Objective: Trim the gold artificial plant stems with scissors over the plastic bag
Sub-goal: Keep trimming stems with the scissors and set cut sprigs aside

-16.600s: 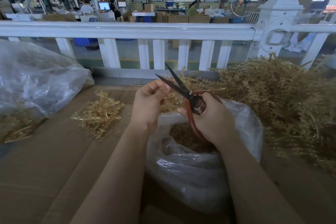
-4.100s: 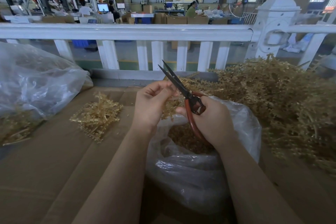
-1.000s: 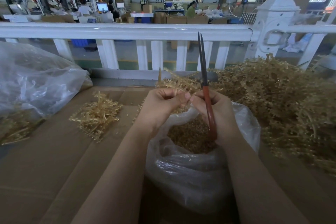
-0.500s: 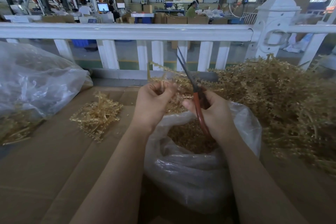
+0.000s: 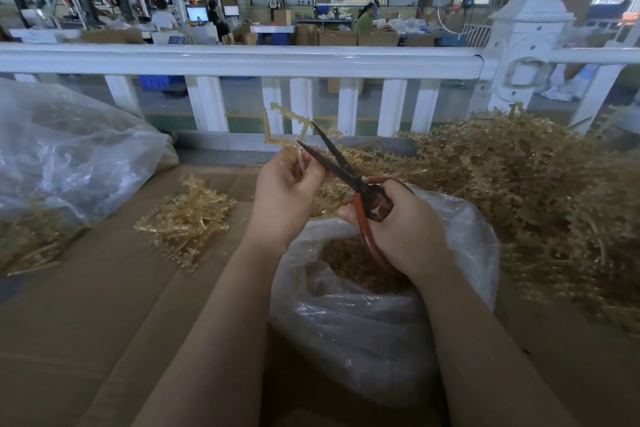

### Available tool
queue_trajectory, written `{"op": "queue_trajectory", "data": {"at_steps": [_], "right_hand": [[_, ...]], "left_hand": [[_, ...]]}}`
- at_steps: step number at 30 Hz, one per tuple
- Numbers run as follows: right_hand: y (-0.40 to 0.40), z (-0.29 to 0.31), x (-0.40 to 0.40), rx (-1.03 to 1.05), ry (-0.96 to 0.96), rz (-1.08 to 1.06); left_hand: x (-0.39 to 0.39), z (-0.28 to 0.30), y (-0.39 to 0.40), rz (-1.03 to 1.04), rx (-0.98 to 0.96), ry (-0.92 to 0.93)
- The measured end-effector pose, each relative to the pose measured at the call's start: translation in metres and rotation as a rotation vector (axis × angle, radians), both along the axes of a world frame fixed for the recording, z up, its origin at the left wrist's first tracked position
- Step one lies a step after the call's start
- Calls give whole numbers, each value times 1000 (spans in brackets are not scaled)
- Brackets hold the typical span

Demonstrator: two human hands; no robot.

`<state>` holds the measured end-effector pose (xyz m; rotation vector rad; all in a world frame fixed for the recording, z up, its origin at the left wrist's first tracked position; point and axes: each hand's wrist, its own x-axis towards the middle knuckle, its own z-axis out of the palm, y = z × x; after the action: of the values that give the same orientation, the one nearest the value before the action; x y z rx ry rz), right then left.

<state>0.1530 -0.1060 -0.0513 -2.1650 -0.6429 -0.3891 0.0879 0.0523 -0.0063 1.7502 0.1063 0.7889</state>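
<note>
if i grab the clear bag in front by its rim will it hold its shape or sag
The plastic bag would probably sag: its thin film is crumpled and slumped. The gold trimmings inside likely weigh little, so it should lift easily, but the open mouth could spill them.

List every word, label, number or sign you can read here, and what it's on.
None can be read.
Yellow sign on the far wall: too small.
Two lit monitors: blurred.
Scissors, plastic bag, white railing: no print shows.

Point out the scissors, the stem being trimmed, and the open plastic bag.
scissors (image 5: 360,184): head view, on the pivot.
stem (image 5: 289,114): head view, upper branch.
plastic bag (image 5: 363,340): head view, front wall.
</note>
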Motion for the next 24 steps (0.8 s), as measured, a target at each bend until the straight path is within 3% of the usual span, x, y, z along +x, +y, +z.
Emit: {"op": "queue_trajectory", "data": {"at_steps": [24], "right_hand": [[-1, 4, -4, -43, -35, -37]], "left_hand": [[-4, 1, 8, -113, 16, -11]]}}
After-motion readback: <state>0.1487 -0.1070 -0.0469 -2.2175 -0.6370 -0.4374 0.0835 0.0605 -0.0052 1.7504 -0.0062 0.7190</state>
